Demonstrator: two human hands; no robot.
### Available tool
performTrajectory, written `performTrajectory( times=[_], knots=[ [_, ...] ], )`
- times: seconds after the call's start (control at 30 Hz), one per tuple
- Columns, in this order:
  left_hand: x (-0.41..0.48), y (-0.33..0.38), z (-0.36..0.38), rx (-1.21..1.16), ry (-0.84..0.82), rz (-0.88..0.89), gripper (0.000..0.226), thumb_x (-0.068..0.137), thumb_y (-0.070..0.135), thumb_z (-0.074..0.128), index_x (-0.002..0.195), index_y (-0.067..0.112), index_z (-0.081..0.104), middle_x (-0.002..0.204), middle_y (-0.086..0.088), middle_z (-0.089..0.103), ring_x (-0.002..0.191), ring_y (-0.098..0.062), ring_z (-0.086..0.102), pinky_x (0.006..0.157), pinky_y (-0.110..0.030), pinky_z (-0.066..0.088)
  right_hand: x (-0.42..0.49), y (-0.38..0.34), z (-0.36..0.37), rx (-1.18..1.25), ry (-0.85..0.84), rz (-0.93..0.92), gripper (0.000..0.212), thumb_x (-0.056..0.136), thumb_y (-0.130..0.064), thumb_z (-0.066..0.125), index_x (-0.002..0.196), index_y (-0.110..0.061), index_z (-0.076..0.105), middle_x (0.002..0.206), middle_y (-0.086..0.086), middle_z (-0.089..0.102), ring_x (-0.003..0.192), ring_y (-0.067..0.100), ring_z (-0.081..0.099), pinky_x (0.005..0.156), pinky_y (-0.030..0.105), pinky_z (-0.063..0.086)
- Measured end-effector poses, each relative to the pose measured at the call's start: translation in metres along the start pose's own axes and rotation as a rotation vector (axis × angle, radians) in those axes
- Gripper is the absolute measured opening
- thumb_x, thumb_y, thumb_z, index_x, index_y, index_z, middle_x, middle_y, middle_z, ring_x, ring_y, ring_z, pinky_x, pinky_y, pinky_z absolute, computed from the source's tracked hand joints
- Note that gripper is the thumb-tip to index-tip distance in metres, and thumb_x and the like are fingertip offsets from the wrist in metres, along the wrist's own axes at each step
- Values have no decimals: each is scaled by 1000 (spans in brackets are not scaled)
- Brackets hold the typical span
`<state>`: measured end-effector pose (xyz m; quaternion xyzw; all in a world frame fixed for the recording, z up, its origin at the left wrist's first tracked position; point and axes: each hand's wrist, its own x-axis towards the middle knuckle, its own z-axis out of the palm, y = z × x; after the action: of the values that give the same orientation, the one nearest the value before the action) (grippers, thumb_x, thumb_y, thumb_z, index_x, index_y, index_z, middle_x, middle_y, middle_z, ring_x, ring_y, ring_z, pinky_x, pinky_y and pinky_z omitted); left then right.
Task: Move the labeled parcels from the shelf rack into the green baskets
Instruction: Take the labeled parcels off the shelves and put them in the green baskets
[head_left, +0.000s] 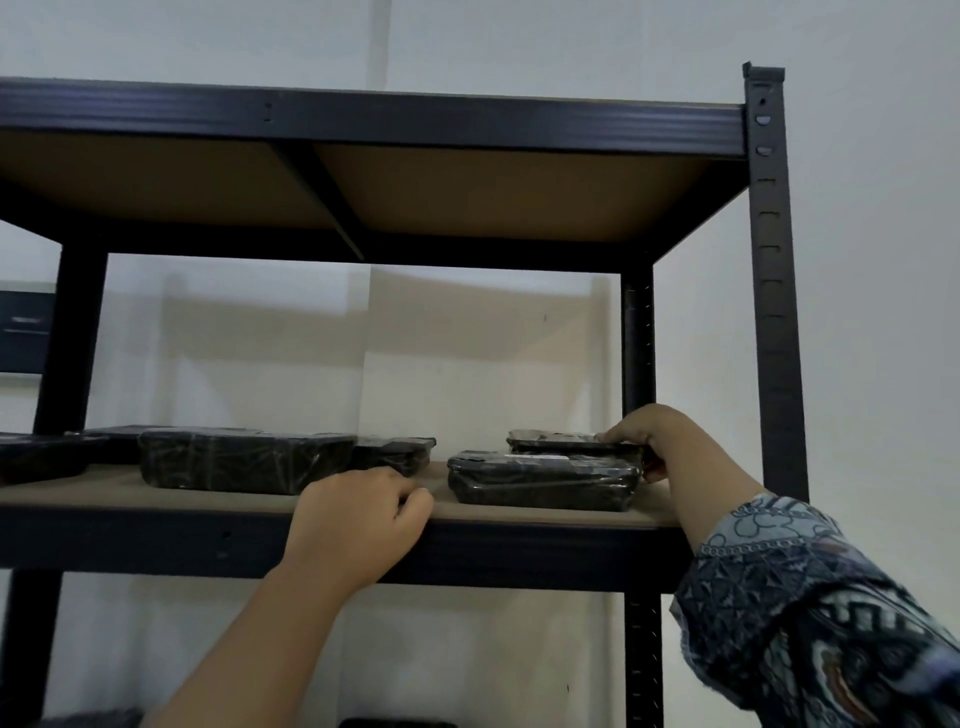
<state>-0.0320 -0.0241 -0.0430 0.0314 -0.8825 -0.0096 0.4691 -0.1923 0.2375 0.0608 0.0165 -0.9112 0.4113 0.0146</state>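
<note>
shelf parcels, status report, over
Right hand grips rear parcel at right end of shelf. Left hand curled on shelf edge, holding nothing. Front parcel sits just before the gripped one; baskets out of view.

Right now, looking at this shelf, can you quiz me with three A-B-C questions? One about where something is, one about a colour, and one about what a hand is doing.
1. Where does the left hand rest?
A. On the front edge of the shelf
B. On the top board
C. Inside a basket

2. What colour are the wrapped parcels?
A. Red
B. Black
C. Yellow

3. What is the right hand doing?
A. Hanging free in the air
B. Waving
C. Gripping the rear parcel

Answers:
1 A: its curled fingers sit on the board's front edge.
2 B: every parcel's wrap looks black.
3 C: its fingers reach over the top of the parcel and curl round its right end.
</note>
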Motion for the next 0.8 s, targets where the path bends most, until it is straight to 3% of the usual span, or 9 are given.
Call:
performTrajectory(
  times=[0.07, 0.17, 0.3, 0.4, 0.53, 0.67, 0.73, 0.8],
  knots=[
    [0, 0, 0, 6, 0, -2, 69, 71, 52, 6, 88, 27, 68, 91, 7, 69, 73, -7, 59, 66, -30, 50, 2, 2, -2, 55, -25, 14, 33, 85, -27, 70, 94, -1, 52, 96, 15, 59, 97, 29, 60, 90, 40, 52],
    [1, 0, 0, 5, -4, -5, 69, 71, 52, 7, 89, 26, 68, 91, 7, 69, 73, -7, 59, 66, -31, 50, 2, 5, -6, 128, -48, 35, 42, 82, -23, 73, 112, -3, 50, 110, 16, 59, 112, 31, 57, 98, 45, 47],
    [1, 1, 0, 10, -6, -14, 68, 71, 51, 7, 86, 25, 68, 89, 7, 68, 71, -7, 59, 64, -32, 50, 1, 11, -8, 243, -59, 0, 35, 77, -14, 77, 99, -2, 54, 95, 14, 58, 113, 33, 56, 100, 45, 46],
    [1, 1, 0, 14, -12, -10, 67, 72, 51, 7, 84, 25, 68, 85, 7, 68, 68, -6, 58, 64, -31, 50, 2, 14, -8, 331, -92, 0, 29, 73, -10, 79, 91, -4, 57, 107, 15, 64, 113, 32, 59, 101, 46, 46],
    [0, 1, -1, 21, -8, -5, 67, 72, 51, 7, 83, 25, 68, 84, 8, 67, 68, -6, 58, 63, -30, 49, 3, 12, -5, 399, -151, -28, 45, 72, -4, 77, 113, -1, 59, 113, 16, 68, 106, 31, 65, 96, 46, 51],
    [0, 1, -2, 26, -10, -1, 68, 71, 51, 6, 82, 25, 68, 81, 7, 67, 67, -6, 57, 62, -27, 48, 0, 10, -2, 407, -146, -85, 46, 72, -5, 78, 114, 1, 59, 114, 17, 67, 105, 31, 66, 93, 48, 53],
    [0, 2, -2, 26, -9, 3, 68, 71, 51, 6, 83, 26, 68, 81, 7, 67, 67, -6, 58, 63, -27, 48, -3, 8, -1, 452, -112, -127, 47, 72, -3, 77, 116, 4, 59, 112, 19, 67, 98, 32, 67, 80, 48, 57],
    [0, 2, -2, 25, -7, 5, 68, 71, 51, 6, 84, 26, 68, 82, 7, 67, 68, -6, 58, 63, -26, 48, -7, 6, -1, 524, -61, -183, 53, 73, 2, 76, 119, 4, 51, 105, 19, 67, 83, 32, 68, 57, 42, 59]
  ],
)
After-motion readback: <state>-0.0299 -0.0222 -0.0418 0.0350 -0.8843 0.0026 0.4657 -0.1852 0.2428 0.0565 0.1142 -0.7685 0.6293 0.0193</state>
